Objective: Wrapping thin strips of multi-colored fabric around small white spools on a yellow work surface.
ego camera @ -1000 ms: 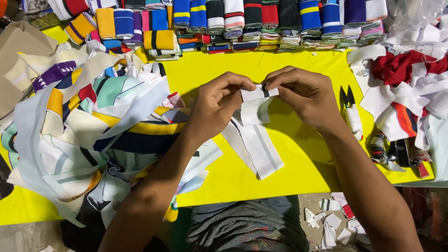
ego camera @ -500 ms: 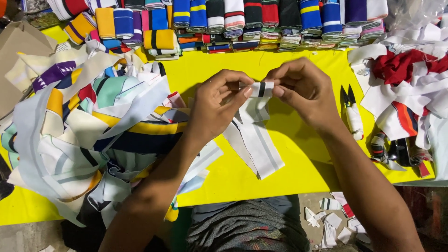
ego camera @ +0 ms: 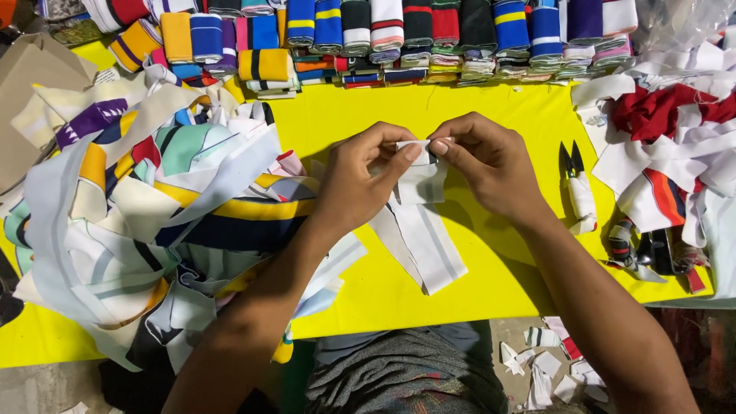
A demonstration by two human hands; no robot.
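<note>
My left hand (ego camera: 360,180) and my right hand (ego camera: 491,161) meet over the middle of a yellow table (ego camera: 491,103). Together they pinch the top end of a white ribbed fabric strip (ego camera: 420,230) between thumbs and forefingers. The strip is folded and its two ends hang down and lie on the table toward me. A small dark patch on the strip's top edge sits just under my right fingertips.
A big heap of loose striped fabric strips (ego camera: 146,207) covers the table's left side. Folded coloured rolls (ego camera: 399,38) line the far edge. Thread snips (ego camera: 579,188) lie right of my right hand, beside a red and white scrap pile (ego camera: 675,138). Scraps litter the floor (ego camera: 544,368).
Both hands have drawn closer together on the strip's top end, folding it down smaller. The dark patch, plainly seen earlier, is now mostly covered by my fingers.
</note>
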